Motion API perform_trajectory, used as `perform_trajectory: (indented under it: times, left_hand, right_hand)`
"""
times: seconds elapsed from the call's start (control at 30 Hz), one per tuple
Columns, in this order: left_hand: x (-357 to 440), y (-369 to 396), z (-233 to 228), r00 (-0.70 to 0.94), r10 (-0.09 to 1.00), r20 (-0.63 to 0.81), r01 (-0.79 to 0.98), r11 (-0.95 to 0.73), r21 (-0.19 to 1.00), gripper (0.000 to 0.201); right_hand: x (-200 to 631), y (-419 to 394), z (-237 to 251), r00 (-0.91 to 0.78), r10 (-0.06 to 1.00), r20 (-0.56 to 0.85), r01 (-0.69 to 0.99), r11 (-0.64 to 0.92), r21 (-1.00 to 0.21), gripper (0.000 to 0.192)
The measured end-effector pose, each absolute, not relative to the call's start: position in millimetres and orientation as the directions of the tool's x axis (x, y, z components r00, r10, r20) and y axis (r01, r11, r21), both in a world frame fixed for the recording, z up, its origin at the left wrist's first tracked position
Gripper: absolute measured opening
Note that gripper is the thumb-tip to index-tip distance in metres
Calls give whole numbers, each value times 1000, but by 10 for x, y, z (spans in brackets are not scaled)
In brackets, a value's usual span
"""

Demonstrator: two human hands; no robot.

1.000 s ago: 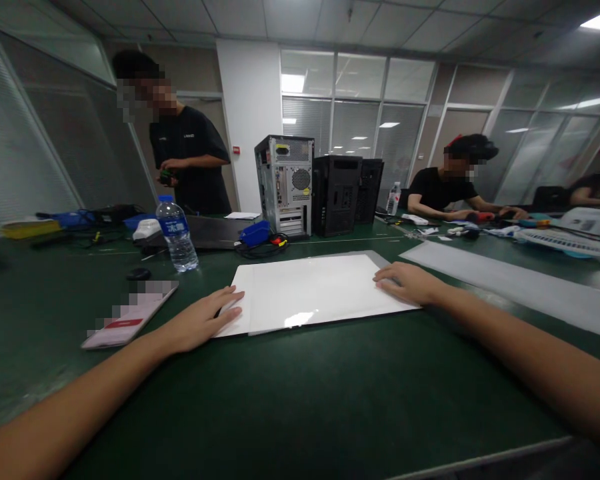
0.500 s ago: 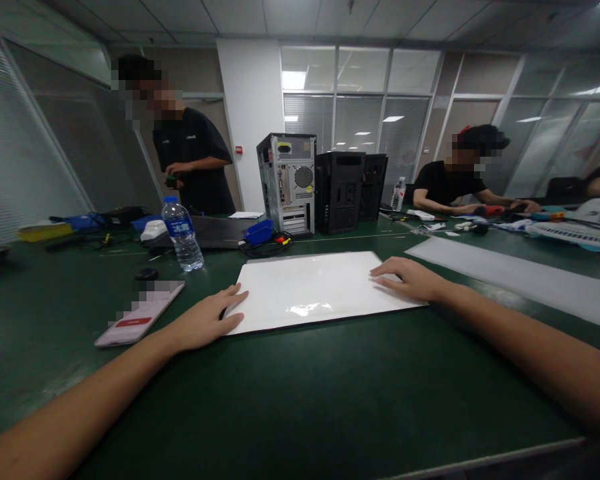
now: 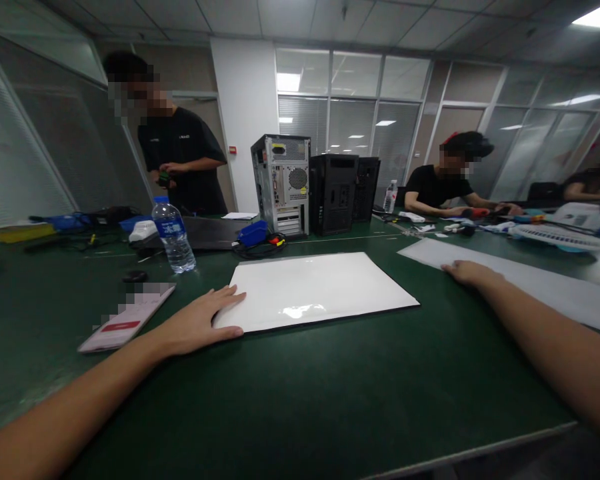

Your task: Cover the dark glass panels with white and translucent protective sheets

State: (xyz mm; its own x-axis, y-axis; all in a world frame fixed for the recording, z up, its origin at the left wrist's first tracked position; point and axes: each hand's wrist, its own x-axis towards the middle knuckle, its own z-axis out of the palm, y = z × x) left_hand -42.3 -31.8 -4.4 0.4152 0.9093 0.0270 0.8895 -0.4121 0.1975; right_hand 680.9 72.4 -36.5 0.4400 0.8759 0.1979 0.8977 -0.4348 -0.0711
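A glossy white rectangular panel (image 3: 310, 287) with a dark edge lies flat on the green table. My left hand (image 3: 200, 323) rests at its left end, thumb and fingers spread over the corner. Farther right, a long translucent white sheet (image 3: 525, 287) lies slantwise across the table. At that sheet's near edge is my right hand (image 3: 473, 272), its fingers bent and held together on the edge. The hand itself partly hides the fingertips there.
Left of the panel are a water bottle (image 3: 174, 237), a pink phone-like flat object (image 3: 130, 320) and a small black object (image 3: 135, 276). Behind it stand a computer case (image 3: 283, 187) and black cases (image 3: 335, 193). A co-worker stands at left (image 3: 183, 153); another sits at right (image 3: 433, 187).
My right hand has left the panel's right end and moved right to the translucent sheet's edge. My left hand stays on the panel. The view has shifted slightly.
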Motion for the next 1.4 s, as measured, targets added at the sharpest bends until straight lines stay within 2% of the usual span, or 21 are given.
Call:
perform_trajectory:
  times: [0.13,0.23,0.37,0.5,0.6,0.7,0.83,0.97,1.03,1.17,1.27,1.33,1.4]
  left_hand:
    - [-438,-301,-58,467,884,25,868,-464,177,90]
    - [-421,-307,-51,453,891,21,877,-450,168,91]
    - [-379,-345,-6,427,904,-11,893,-420,158,90]
    - [-349,-370,37,407,913,-18,904,-400,154,91]
    - [-346,-366,50,401,916,-17,905,-393,163,89]
    - [-351,-356,54,399,917,-23,906,-390,163,88]
    - [-352,-358,63,380,924,-30,914,-371,165,87]
    - [-341,-381,85,376,926,-24,915,-367,170,86]
    - [-337,-392,96,379,925,-20,912,-370,178,84]
    - [-340,-402,106,401,916,0,899,-393,194,79]
    - [-342,-400,109,406,914,16,893,-400,204,77]
    - [-340,-394,108,405,914,27,893,-402,203,78]
    - [-340,-385,102,404,914,35,895,-403,193,79]
  right_hand:
    - [6755,808,-390,516,854,71,855,-509,-95,78]
    - [6684,812,-382,522,852,44,850,-515,-109,85]
    - [6581,795,-347,511,858,56,857,-503,-115,85]
    - [6470,746,-304,492,865,100,869,-482,-111,80]
    - [6382,674,-263,458,875,157,889,-447,-101,68]
    - [6267,593,-196,424,871,249,905,-415,-90,57]
    - [5987,516,-67,362,839,406,929,-361,-82,58]
    - [5506,440,53,230,794,563,973,-204,-110,61]
    - [5224,376,89,136,804,579,990,-82,-118,60]
    - [4724,215,74,-147,898,416,972,210,-109,62]
    - [4524,152,11,-409,882,236,886,445,-129,58]
    - [4517,174,-23,-461,864,205,864,489,-117,58]
    - [4617,242,-41,-406,884,232,895,436,-92,60]
